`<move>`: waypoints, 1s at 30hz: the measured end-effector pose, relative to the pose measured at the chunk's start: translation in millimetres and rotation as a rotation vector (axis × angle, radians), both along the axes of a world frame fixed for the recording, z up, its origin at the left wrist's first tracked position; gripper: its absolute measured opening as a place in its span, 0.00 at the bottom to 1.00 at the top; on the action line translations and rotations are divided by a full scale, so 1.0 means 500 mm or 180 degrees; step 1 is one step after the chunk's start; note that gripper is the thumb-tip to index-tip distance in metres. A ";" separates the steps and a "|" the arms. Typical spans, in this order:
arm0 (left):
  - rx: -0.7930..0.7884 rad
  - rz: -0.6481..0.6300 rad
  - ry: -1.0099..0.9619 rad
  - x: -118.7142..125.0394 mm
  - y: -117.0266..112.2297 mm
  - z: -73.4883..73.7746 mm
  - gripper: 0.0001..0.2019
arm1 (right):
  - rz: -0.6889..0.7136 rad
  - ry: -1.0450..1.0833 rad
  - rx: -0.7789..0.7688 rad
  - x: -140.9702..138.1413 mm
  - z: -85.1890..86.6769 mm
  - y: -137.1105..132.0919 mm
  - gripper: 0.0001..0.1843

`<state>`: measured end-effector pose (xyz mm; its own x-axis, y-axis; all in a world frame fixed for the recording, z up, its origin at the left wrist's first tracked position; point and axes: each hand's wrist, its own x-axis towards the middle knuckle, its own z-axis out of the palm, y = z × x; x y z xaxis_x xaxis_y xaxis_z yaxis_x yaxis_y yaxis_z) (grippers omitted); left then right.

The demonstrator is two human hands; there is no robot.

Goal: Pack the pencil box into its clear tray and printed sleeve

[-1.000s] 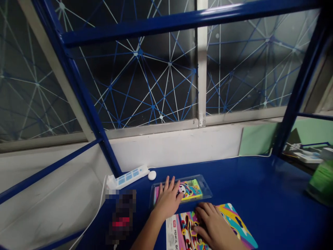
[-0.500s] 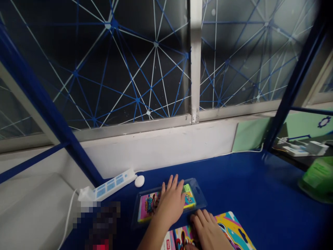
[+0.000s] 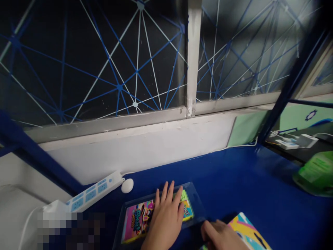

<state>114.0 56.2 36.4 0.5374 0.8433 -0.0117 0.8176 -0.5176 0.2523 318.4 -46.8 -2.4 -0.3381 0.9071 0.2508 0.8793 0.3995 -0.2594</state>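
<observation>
My left hand lies with fingers spread across a colourful printed pack, pink and yellow with cartoon lettering. The pack sits in a clear plastic blister tray on the blue tabletop, and the hand covers its middle. To the right, my right hand is closed with curled fingers on a bright printed backing card in yellow, pink and turquoise. A dark slot shows near the card's right edge. The bottom of the view cuts off much of the card, and its left part is hidden behind the hand.
A white power strip and a white round object lie at the back left by the wall. A green plastic container stands at the right. Behind the blue table is a window. A patch at lower left is pixelated.
My right hand and the backing card have shifted right and down, away from the tray, and its fingers have curled in. My left hand stays on the pack. The view has moved slightly.
</observation>
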 end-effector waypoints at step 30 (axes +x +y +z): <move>-0.0296 -0.0132 0.0279 -0.001 -0.001 0.015 0.27 | -0.0658 0.0578 -0.1484 0.248 0.087 0.253 0.21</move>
